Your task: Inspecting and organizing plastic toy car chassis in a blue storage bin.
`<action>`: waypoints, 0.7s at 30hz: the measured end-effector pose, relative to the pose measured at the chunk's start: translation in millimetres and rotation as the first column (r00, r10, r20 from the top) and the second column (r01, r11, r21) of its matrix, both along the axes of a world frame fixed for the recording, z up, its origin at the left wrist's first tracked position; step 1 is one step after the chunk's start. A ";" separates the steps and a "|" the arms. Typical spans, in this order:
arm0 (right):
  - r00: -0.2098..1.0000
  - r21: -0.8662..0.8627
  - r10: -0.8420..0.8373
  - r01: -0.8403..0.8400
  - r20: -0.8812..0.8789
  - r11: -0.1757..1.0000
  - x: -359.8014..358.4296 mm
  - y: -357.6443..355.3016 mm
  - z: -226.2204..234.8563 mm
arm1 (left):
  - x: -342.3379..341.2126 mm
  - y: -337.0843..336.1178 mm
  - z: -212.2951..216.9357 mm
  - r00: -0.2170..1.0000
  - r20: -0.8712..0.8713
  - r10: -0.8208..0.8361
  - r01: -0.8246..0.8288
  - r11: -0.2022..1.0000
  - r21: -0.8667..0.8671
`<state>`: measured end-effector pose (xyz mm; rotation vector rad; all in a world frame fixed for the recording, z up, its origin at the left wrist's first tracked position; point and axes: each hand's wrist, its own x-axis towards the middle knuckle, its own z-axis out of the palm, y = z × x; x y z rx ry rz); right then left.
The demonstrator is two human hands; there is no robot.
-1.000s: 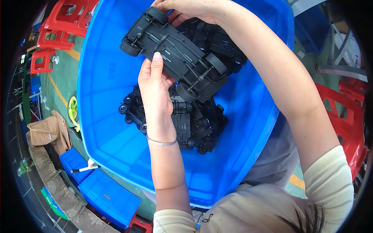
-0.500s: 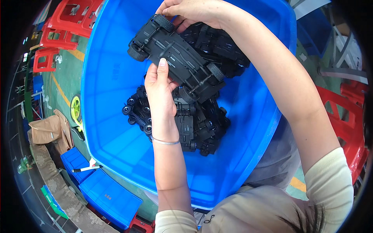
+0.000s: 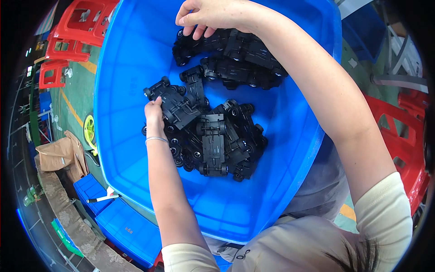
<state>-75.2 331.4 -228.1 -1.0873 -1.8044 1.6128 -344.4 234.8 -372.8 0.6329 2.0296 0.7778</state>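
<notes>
Low inside a big blue bin [image 3: 122, 149], my left hand [image 3: 155, 113] grips a black toy car chassis [image 3: 174, 103], wheels showing, its thumb on the flat underside. The chassis is tilted beside a heap of similar black chassis [image 3: 213, 147], and whether it touches them I cannot tell. Above the bin's far part, my right hand [image 3: 197, 19] hangs with fingers loosely bent and apart, holding nothing. More black chassis [image 3: 249, 56] lie in a row under and beside that hand. Most of them rest underside up.
Red plastic stools [image 3: 84, 22] stand at the far left, and another red stool [image 3: 398, 140] at the right. Smaller blue bins [image 3: 129, 231] sit at the lower left by a brown paper bag [image 3: 63, 156]. A yellow-green wheel [image 3: 89, 131] is near the bin's left wall.
My left hand has lowered the chassis into the bin, down and to the left. My right hand has come off it and stays up over the far end, uncovering the far row.
</notes>
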 end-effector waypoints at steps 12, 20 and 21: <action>0.998 0.058 -0.012 0.008 0.066 0.998 -5.3 -1.3 3.7 | 46.4 22.0 -7.4 0.047 -0.832 -0.553 0.112 0.830 -0.546; 0.916 0.510 -0.372 0.251 0.149 0.822 8.0 11.9 -15.9 | 162.4 22.8 -41.4 0.857 0.445 -0.260 0.367 0.914 -0.173; 0.884 0.602 -0.440 0.265 0.161 0.753 6.6 10.6 -17.7 | 175.6 18.3 -51.6 0.877 0.455 -0.156 0.255 0.953 -0.165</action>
